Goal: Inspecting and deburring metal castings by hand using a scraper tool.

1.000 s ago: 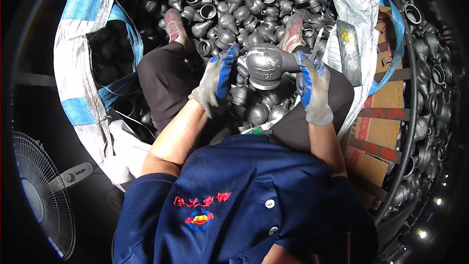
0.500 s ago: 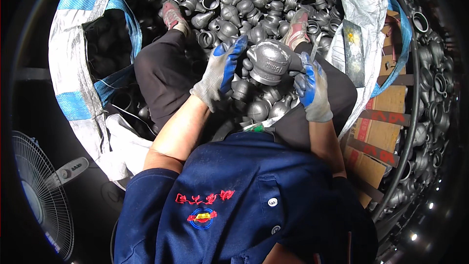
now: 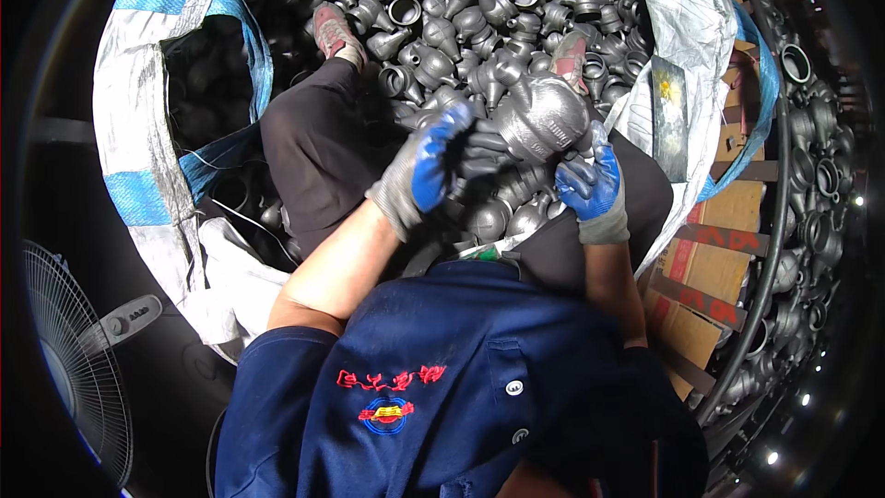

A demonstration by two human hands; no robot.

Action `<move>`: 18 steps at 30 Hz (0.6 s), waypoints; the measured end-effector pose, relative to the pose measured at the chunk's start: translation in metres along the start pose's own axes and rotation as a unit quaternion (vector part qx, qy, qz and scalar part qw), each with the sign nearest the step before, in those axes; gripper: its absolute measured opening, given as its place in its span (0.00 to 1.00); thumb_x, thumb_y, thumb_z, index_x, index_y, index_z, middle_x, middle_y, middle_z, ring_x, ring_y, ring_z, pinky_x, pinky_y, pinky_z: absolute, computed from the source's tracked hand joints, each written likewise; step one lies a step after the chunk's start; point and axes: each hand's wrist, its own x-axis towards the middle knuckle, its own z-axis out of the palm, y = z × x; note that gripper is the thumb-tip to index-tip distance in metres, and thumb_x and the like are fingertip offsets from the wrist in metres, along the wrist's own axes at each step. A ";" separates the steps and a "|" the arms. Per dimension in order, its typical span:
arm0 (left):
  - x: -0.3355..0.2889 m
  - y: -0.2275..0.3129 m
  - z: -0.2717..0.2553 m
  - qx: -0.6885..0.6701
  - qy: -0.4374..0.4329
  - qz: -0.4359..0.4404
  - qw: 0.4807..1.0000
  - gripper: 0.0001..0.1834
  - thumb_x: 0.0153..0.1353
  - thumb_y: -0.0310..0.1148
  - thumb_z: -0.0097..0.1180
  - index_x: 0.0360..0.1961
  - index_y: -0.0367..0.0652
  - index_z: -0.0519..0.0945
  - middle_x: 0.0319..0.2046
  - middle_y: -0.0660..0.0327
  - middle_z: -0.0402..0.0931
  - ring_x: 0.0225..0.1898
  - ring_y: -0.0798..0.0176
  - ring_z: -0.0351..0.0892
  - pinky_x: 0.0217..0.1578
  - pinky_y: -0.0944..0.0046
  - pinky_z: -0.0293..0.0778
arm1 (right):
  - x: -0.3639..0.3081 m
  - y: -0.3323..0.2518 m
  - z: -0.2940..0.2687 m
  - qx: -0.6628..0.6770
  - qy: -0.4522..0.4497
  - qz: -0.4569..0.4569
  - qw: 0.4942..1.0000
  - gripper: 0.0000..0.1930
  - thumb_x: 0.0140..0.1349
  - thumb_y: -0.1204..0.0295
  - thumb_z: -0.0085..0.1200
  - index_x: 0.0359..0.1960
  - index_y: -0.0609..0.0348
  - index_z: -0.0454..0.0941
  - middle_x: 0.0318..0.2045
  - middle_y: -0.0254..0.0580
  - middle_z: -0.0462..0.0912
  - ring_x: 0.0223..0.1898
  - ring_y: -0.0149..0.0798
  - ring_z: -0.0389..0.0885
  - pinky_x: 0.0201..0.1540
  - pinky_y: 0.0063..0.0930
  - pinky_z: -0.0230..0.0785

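We're seeing the big dark casting turning: compared with the half-second-earlier view, its rim end is swinging toward the left hand and the whole piece is sitting further right. It's hanging in the air over the pile of castings, between the two knees, partly covering the right shoe.

The right hand is clamping the casting at its neck, fingers curling round, and it's now showing more of its blue palm, so the wrist is apparently rolling along with the piece. The left hand is moving too and its fingers are blurring; a dark smear is filling the space by the casting, so we can't tell whether that hand is touching it, closing or standing apart.

We're judging this as turning the piece in the grip, not putting it down: the right hand is carrying it, and the left is at most helping. The white bag is looking unchanged around the pile.
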 end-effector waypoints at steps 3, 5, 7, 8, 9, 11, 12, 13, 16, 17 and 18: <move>-0.001 -0.012 0.015 -0.096 -0.070 0.068 0.991 0.17 0.64 0.35 0.46 0.50 0.36 0.70 0.48 0.58 0.73 0.48 0.61 0.74 0.46 0.59 0.74 | 0.006 0.004 -0.010 0.060 -0.074 0.006 0.995 0.21 0.69 0.56 0.30 0.41 0.57 0.73 0.07 0.34 0.62 0.05 0.30 0.53 0.12 0.21 0.54; -0.001 -0.010 0.017 -0.080 -0.072 0.074 0.991 0.17 0.63 0.34 0.47 0.50 0.36 0.70 0.47 0.59 0.73 0.47 0.61 0.75 0.46 0.61 0.73 | 0.005 0.007 0.004 0.043 -0.015 -0.005 0.999 0.21 0.69 0.56 0.31 0.41 0.57 0.73 0.07 0.34 0.63 0.04 0.29 0.53 0.11 0.21 0.54; -0.003 -0.008 0.014 -0.062 -0.074 0.081 0.992 0.16 0.63 0.33 0.47 0.50 0.37 0.71 0.46 0.59 0.74 0.46 0.62 0.75 0.46 0.63 0.73 | 0.008 0.006 0.005 0.055 -0.038 0.037 0.997 0.20 0.69 0.57 0.32 0.40 0.57 0.74 0.07 0.33 0.63 0.04 0.29 0.52 0.09 0.21 0.51; -0.003 -0.010 0.008 -0.021 -0.080 0.086 0.993 0.16 0.63 0.32 0.48 0.50 0.38 0.71 0.45 0.59 0.74 0.45 0.62 0.76 0.46 0.63 0.73 | 0.008 0.007 0.008 0.066 -0.025 0.016 0.997 0.19 0.69 0.58 0.34 0.39 0.58 0.74 0.07 0.32 0.62 0.04 0.28 0.51 0.08 0.20 0.50; -0.004 -0.011 0.006 0.019 -0.086 0.091 0.992 0.16 0.62 0.32 0.48 0.50 0.39 0.71 0.44 0.60 0.75 0.44 0.63 0.76 0.46 0.64 0.72 | 0.009 0.007 0.013 0.064 -0.028 0.014 0.997 0.19 0.69 0.58 0.34 0.39 0.58 0.74 0.07 0.32 0.62 0.04 0.28 0.51 0.08 0.20 0.50; -0.011 -0.003 0.023 0.000 -0.081 0.107 0.991 0.15 0.62 0.32 0.49 0.49 0.40 0.72 0.43 0.61 0.76 0.42 0.64 0.76 0.44 0.66 0.73 | 0.009 0.007 0.018 0.038 0.025 0.020 0.999 0.18 0.68 0.58 0.36 0.38 0.59 0.74 0.07 0.31 0.62 0.04 0.27 0.51 0.08 0.18 0.51; -0.012 -0.001 0.021 -0.039 -0.091 0.077 0.992 0.16 0.61 0.32 0.49 0.50 0.39 0.71 0.44 0.60 0.75 0.44 0.63 0.76 0.45 0.63 0.73 | 0.009 0.010 0.016 0.048 0.004 0.000 0.999 0.14 0.67 0.63 0.40 0.43 0.60 0.72 0.17 0.36 0.73 0.07 0.23 0.58 0.06 0.16 0.52; -0.014 0.000 0.019 -0.079 -0.099 0.049 0.991 0.18 0.61 0.32 0.50 0.52 0.39 0.70 0.46 0.59 0.74 0.46 0.62 0.75 0.47 0.60 0.73 | 0.009 0.013 0.016 0.047 0.004 0.001 0.999 0.14 0.67 0.63 0.40 0.43 0.60 0.72 0.17 0.36 0.73 0.07 0.23 0.58 0.06 0.16 0.52; 0.004 -0.018 0.007 -0.156 -0.128 0.050 0.978 0.19 0.63 0.33 0.47 0.53 0.36 0.68 0.49 0.54 0.72 0.51 0.59 0.71 0.49 0.59 0.73 | 0.017 0.010 -0.024 0.041 -0.130 0.002 0.991 0.17 0.65 0.62 0.41 0.50 0.58 0.69 0.23 0.39 0.75 0.11 0.26 0.63 0.11 0.18 0.58; 0.002 -0.012 0.012 -0.190 -0.128 0.014 0.973 0.20 0.62 0.32 0.47 0.54 0.35 0.67 0.50 0.52 0.71 0.53 0.58 0.71 0.51 0.57 0.72 | 0.017 0.012 -0.024 0.043 -0.129 0.004 0.991 0.17 0.65 0.62 0.41 0.50 0.58 0.69 0.23 0.39 0.75 0.11 0.26 0.63 0.11 0.18 0.58; -0.001 -0.009 0.021 -0.227 -0.157 -0.006 0.961 0.21 0.61 0.29 0.48 0.55 0.35 0.66 0.50 0.51 0.70 0.53 0.56 0.70 0.54 0.56 0.70 | 0.016 0.013 -0.022 0.006 -0.116 0.014 0.993 0.17 0.65 0.62 0.41 0.51 0.58 0.68 0.26 0.41 0.76 0.13 0.27 0.66 0.13 0.19 0.62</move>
